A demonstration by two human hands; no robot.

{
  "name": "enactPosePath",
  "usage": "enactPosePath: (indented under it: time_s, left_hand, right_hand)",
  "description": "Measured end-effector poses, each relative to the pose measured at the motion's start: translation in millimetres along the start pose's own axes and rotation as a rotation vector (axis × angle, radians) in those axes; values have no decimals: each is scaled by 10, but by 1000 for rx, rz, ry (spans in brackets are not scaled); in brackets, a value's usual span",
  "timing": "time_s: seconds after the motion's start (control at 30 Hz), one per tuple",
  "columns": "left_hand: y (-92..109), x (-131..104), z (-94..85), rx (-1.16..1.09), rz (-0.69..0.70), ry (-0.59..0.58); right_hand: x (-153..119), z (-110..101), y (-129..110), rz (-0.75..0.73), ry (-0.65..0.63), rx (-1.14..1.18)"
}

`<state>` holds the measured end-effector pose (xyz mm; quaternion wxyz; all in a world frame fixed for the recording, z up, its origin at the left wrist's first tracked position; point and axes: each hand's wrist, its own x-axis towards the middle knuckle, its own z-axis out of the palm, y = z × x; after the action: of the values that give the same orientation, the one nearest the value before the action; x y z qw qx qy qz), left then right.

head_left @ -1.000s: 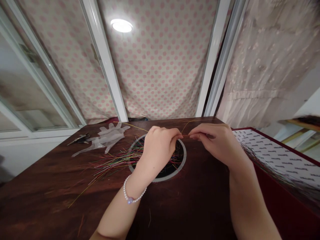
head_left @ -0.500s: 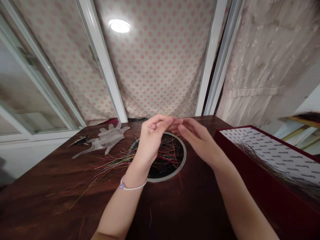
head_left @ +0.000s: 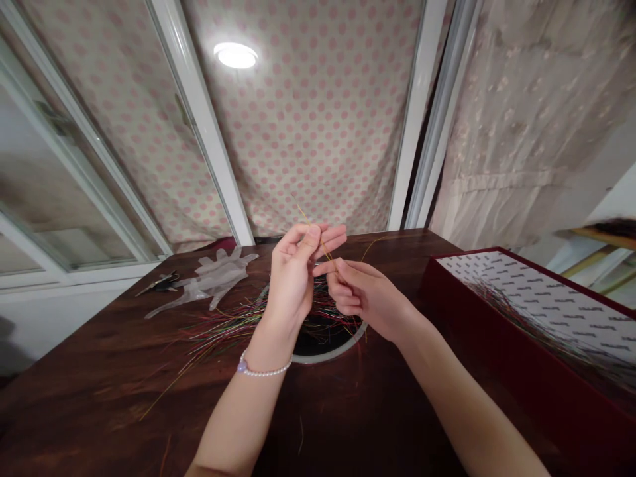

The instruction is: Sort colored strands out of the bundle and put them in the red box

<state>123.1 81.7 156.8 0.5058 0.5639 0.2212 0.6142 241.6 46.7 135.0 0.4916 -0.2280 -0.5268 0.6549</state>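
Observation:
Between my hands runs a thin yellow wire point(head_left: 325, 250). My left hand point(head_left: 294, 265), with a bead bracelet at the wrist, pinches it between thumb and index finger, and its end sticks up above the thumb. Just to the right and a little lower, my right hand point(head_left: 360, 288) also pinches the yellow wire, its other fingers curled. A curved yellow strand rises behind the right hand. Below both hands lies a heap of thin coloured wires point(head_left: 223, 328) across a round black plate with a pale rim point(head_left: 342, 350), partly hidden by my hands.
On the right stands a dark red box point(head_left: 477, 318) with a white printed lining and many thin wires inside. A clear plastic glove point(head_left: 216, 278) and some keys point(head_left: 163, 283) lie at the left of the dark wooden table point(head_left: 99, 384). Windows and a dotted curtain rise behind.
My right hand has moved down and left, and its fingers have closed on the wire. My left hand has shifted slightly left. The yellow wire now shows clearly between them.

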Motion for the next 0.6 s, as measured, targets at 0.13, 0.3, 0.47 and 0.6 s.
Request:
enactPosePath:
  time_s: [0.13, 0.3, 0.47, 0.6]
  left_hand:
    - [-2, 11, -21, -45, -26, 1]
    - [32, 39, 1, -253, -161, 34]
    - [102, 35, 39, -332, -183, 31]
    - [74, 105, -24, -336, -140, 78]
  right_hand:
    - [9, -27, 7, -9, -22, 77]
    - [-7, -21, 3, -28, -34, 91]
    - [-13, 22, 7, 3, 15, -25]
    - [-29, 65, 15, -76, 176, -391]
